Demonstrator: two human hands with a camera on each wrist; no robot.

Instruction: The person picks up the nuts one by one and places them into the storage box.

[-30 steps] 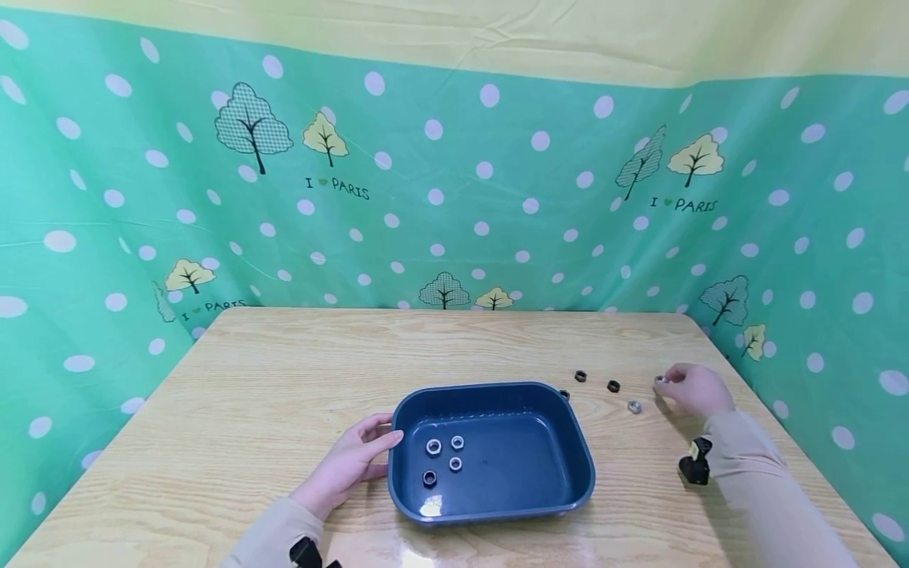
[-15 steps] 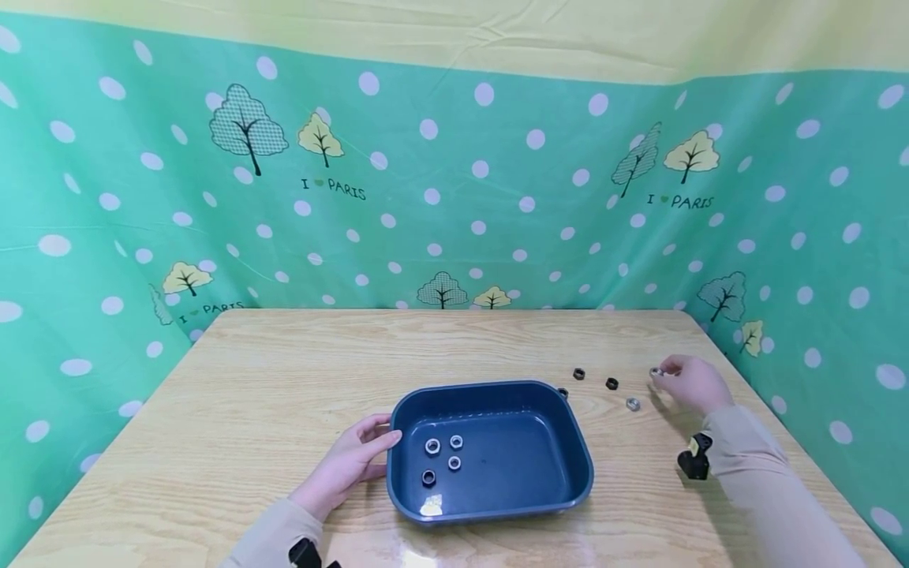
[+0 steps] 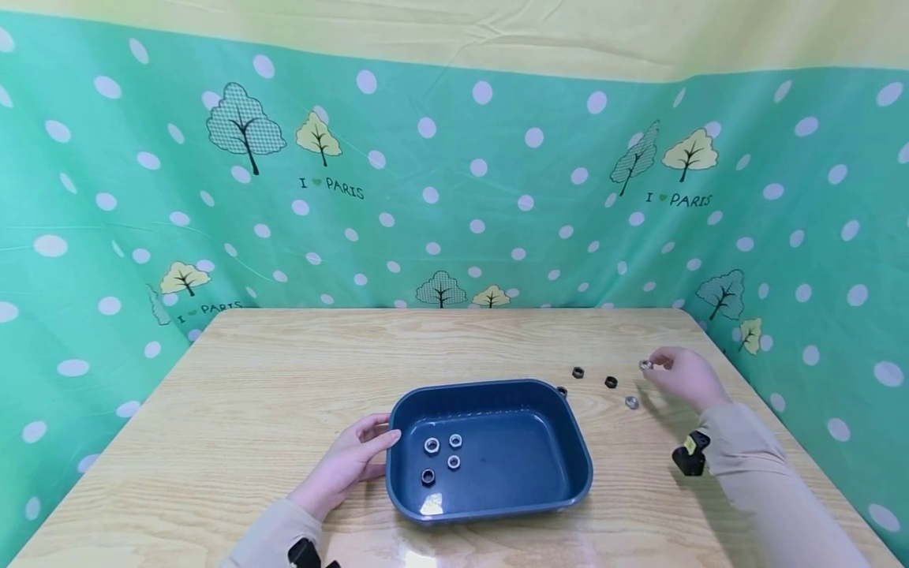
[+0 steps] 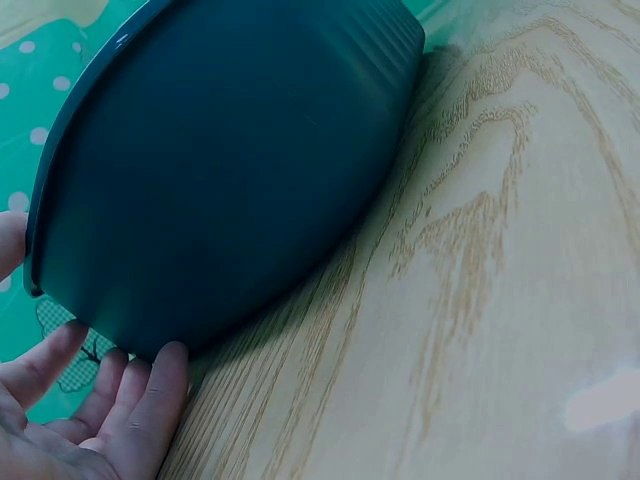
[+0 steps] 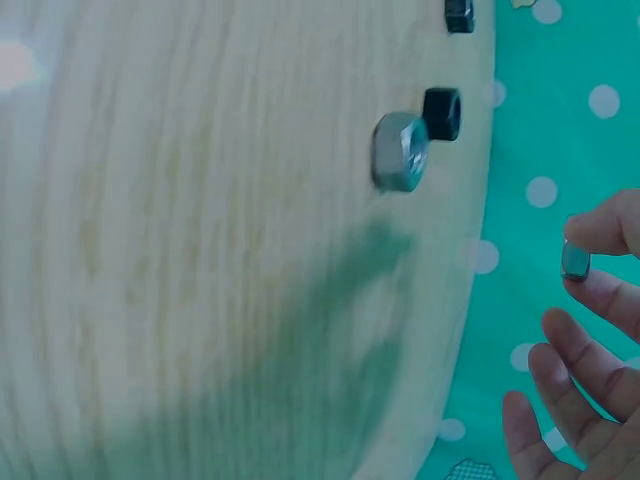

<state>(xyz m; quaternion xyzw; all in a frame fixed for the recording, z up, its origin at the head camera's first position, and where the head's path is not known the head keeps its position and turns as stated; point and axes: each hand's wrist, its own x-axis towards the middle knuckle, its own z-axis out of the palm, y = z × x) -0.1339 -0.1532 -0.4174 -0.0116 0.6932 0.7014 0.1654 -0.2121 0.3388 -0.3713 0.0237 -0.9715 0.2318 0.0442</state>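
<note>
A dark blue plastic basin (image 3: pixel 511 450) stands on the table. My left hand (image 3: pixel 346 461) grips its left side, thumb over the rim and fingers against the outer wall, as the left wrist view also shows. Inside, toward the left, lie three silver hex nuts (image 3: pixel 432 446) and one dark nut (image 3: pixel 428 477). At the right, my right hand (image 3: pixel 687 380) pinches a silver nut (image 5: pixel 575 260) between thumb and index finger, raised over the table; its other fingers are spread loosely. Nearest below it lies another silver nut (image 3: pixel 631 402), with a black nut (image 3: pixel 611 382) beside it.
Farther left on the table is a second black nut (image 3: pixel 578 372). Another dark nut (image 3: pixel 562 391) is partly hidden behind the basin's back right corner. A green dotted curtain (image 3: pixel 479 197) hangs along the back and both sides of the wooden table (image 3: pixel 284 379).
My right hand, pinching the silver nut, has risen slightly and moved left and toward the back. The left hand and basin stay in place; the head view has shifted slightly.
</note>
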